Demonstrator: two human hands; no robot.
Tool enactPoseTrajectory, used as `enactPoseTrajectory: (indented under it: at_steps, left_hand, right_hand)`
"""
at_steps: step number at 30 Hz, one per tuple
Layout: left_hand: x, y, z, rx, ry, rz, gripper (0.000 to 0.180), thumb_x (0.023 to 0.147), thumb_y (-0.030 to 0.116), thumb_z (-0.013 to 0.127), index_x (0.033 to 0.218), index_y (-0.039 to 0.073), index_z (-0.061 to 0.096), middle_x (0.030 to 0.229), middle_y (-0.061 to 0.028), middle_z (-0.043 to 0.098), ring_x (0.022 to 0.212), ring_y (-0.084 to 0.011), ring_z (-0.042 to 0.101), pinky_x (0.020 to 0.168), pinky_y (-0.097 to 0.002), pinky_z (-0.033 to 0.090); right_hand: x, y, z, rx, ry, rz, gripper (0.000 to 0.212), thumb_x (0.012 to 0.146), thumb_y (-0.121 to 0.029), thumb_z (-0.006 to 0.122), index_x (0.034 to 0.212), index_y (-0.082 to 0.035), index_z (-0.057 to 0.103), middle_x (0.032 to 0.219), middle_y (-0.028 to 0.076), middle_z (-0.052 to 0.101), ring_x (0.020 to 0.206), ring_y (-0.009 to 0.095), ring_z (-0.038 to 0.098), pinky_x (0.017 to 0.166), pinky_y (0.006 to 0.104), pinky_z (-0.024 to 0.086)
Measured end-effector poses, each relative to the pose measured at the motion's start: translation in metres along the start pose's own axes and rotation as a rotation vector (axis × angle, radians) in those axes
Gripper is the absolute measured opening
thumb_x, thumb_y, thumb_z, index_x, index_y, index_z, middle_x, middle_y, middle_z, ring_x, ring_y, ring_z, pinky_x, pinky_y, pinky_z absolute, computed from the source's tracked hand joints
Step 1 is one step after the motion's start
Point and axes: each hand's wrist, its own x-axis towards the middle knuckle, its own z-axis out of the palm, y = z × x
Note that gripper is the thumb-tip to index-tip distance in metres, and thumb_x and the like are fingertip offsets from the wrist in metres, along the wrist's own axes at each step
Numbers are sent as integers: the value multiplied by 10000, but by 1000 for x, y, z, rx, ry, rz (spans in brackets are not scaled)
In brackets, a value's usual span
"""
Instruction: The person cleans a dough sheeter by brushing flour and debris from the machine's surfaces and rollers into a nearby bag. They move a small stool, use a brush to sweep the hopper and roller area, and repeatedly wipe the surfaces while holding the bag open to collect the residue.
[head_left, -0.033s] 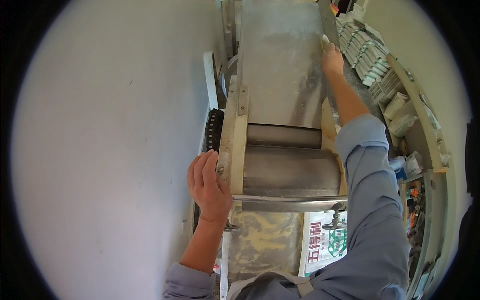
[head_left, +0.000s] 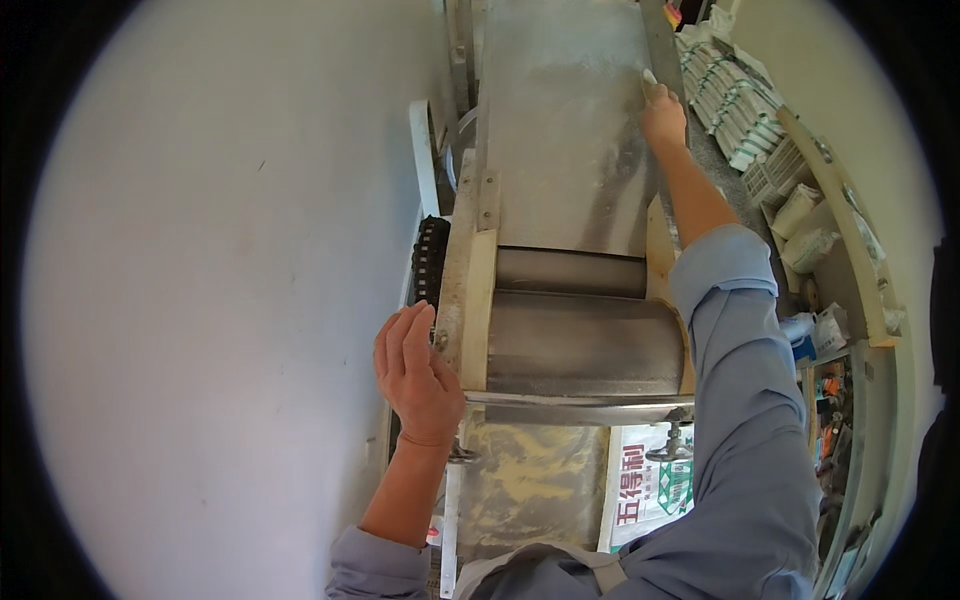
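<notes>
My left hand (head_left: 413, 375) rests against the left side of a dough-rolling machine, beside its pale side board (head_left: 477, 320). Its fingers are stretched out and slightly bent, with nothing in them. Farther away, my right hand (head_left: 664, 122) is closed at the right edge of the sloping metal chute (head_left: 565, 140). A small pale tip (head_left: 649, 76) sticks out past its fingers; the rest of that thing is hidden. Between my arms lie a wide metal roller (head_left: 585, 345) and a narrower roller (head_left: 570, 272) behind it.
A black chain (head_left: 428, 258) runs close to my left fingers, next to the wall (head_left: 220, 270). Under the front bar (head_left: 570, 402) are a flour-dusted board (head_left: 530, 480), a handwheel (head_left: 668, 455) and a white printed sack (head_left: 640, 500). Wrapped packs (head_left: 735, 110) are stacked at right.
</notes>
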Motion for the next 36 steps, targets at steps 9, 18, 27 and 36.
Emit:
enactPoseTrajectory:
  at_steps: [9,18,27,36]
  left_hand:
    - [4,5,1,4,-42,-24,374,757,-188,412,1046,-25,585,1056,-147,616,977,-321,567,845,-384,471]
    - [3,2,-2,31,-78,-46,349,772,-185,407,1025,-27,587,1051,-152,617,972,-319,568,829,-378,473]
    - [5,4,-1,47,-58,-39,328,790,-177,416,1026,-28,588,1050,-153,617,967,-308,567,816,-359,470]
    - [2,3,1,13,-29,-56,336,743,-155,439,1012,-27,595,1028,-150,611,950,-336,563,818,-397,459]
  right_hand:
    - [61,-10,-19,161,-111,-278,285,800,-185,584,1051,-55,617,1069,174,629,1004,343,598,860,411,487]
    - [50,-39,65,297,-162,-275,368,808,-110,569,1175,-96,568,1141,152,607,1045,342,573,906,417,459]
    - [-56,-69,24,289,-929,-1004,211,845,-58,521,1052,-65,558,965,156,601,944,348,568,821,439,468]
    - [-37,-29,-60,261,-763,-816,252,823,-24,532,1071,-54,571,1057,165,600,984,359,562,836,409,467]
